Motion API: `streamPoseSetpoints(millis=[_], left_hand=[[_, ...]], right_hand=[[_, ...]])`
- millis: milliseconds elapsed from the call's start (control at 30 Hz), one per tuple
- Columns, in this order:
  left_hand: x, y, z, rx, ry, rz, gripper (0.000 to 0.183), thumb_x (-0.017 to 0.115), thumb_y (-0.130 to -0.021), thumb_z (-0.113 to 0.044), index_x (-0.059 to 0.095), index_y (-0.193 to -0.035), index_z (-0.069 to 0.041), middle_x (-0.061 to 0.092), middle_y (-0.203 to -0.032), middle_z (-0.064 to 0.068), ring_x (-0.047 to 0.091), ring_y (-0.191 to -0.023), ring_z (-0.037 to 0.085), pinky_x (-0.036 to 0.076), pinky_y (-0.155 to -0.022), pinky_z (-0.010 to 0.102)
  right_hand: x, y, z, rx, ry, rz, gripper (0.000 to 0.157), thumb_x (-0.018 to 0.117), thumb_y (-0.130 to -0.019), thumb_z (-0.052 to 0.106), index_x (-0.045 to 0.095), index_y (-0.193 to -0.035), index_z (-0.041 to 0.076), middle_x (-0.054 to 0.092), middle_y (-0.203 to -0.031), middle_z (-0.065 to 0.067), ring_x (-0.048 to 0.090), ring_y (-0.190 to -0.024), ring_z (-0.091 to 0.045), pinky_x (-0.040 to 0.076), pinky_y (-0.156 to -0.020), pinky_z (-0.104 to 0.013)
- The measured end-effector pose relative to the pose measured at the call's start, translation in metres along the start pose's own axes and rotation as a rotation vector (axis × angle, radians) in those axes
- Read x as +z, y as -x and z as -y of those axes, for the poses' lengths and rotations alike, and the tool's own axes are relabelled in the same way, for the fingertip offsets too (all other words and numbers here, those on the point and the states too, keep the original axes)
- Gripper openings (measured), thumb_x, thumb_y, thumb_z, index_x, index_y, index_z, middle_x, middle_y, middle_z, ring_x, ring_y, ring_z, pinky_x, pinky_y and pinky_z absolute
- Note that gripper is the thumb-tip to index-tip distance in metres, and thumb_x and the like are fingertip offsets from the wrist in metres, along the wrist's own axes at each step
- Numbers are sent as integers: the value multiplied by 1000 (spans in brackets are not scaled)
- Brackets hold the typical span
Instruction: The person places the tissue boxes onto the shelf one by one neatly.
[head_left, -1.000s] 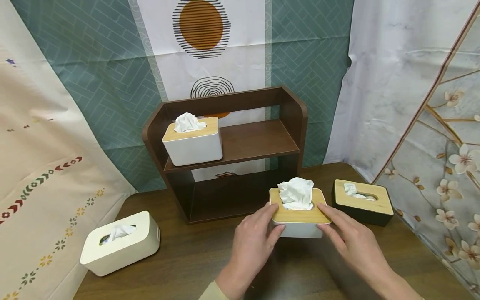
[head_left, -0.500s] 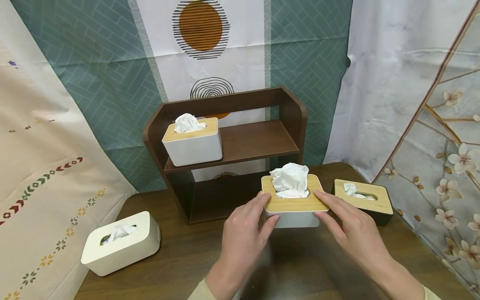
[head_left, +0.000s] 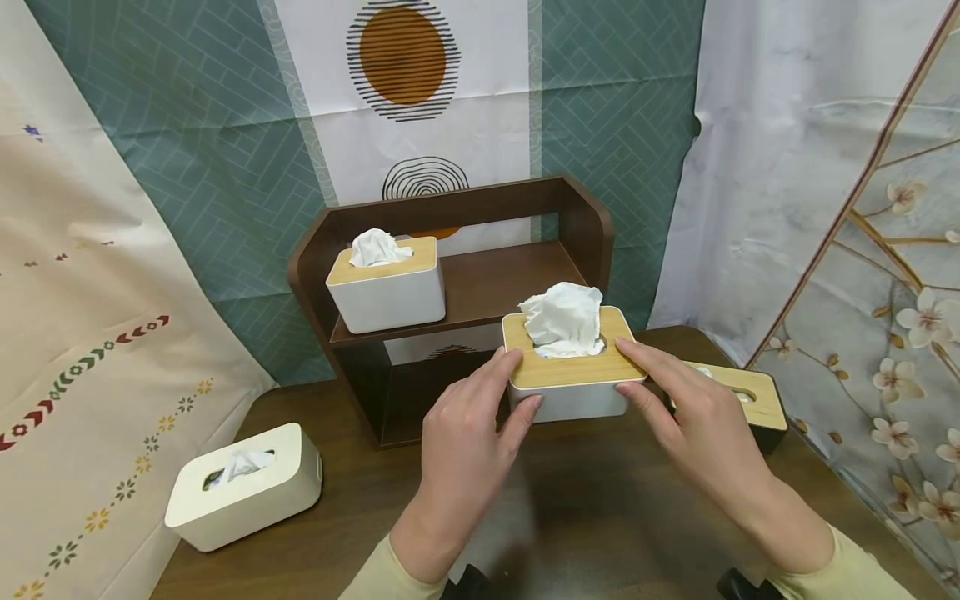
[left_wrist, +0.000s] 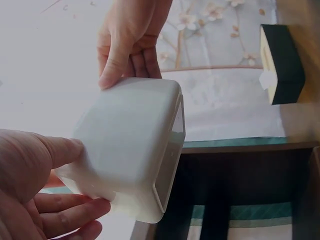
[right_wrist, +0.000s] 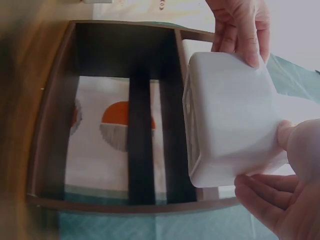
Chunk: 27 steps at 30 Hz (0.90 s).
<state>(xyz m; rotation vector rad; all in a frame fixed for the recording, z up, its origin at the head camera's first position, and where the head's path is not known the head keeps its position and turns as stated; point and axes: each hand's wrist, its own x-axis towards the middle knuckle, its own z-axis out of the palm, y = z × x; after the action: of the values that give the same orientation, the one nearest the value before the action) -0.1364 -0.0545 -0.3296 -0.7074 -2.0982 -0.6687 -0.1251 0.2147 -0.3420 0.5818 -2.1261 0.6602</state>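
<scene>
Both hands hold a white tissue box [head_left: 573, 402] with a wooden lid and a tissue sticking up, raised off the table in front of the shelf's right half. My left hand [head_left: 468, 433] grips its left end, thumb on the near side and fingers at the lid's edge. At the opposite end my right hand [head_left: 697, 425] grips it the same way. The box's white side [left_wrist: 125, 130] fills the middle of the left wrist view, and it shows again as a white box [right_wrist: 232, 117] in the right wrist view.
A dark brown two-tier shelf [head_left: 510, 279] stands at the back, with another white tissue box [head_left: 386, 296] on its upper left. A cream tissue box [head_left: 243, 492] lies at the table's left. The black tissue box [head_left: 757, 400] at the right is partly hidden by my right hand.
Both hands have lifted the tissue box higher and moved it forward and slightly left, towards the shelf. The other boxes have stayed in place.
</scene>
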Motion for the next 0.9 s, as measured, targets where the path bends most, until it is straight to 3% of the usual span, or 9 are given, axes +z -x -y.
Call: streamPoseSetpoints(millis=[200,433,733,900], left_hand=[[-8,-13,4,-11,-13,-15,53,90,-97,-28,71,-142,-8,75,-139,11,77,-118,28,64,-89,45],[-13,-27,10,-31,-20,-26,54,87,-99,-28,70,-145,-7,74,-141,12,77,-120,30,64,-93,47],[-13,-46,20,-52,-15,-50,52,83,-103,-24,67,-148,-4,71,-145,13,73,-127,30,60,-103,47],[-8,-54,26,-76,-5,-59,50,79,-105,-23,65,-150,-4,71,-147,13,73,-125,33,60,-103,49]], right_hand=[[2,-20,2,-11,-4,-19,69,91,-88,5,69,-153,16,74,-143,-5,74,-123,-30,47,-107,-21],[5,-42,3,-26,-15,-30,63,88,-92,7,69,-152,15,73,-144,-6,74,-125,-31,56,-97,-47],[14,-69,1,-13,-59,-33,54,84,-99,11,70,-151,14,74,-142,-7,75,-120,-29,59,-88,-48],[21,-81,1,23,-91,-24,49,80,-103,16,69,-151,14,73,-143,-7,73,-124,-29,59,-93,-52]])
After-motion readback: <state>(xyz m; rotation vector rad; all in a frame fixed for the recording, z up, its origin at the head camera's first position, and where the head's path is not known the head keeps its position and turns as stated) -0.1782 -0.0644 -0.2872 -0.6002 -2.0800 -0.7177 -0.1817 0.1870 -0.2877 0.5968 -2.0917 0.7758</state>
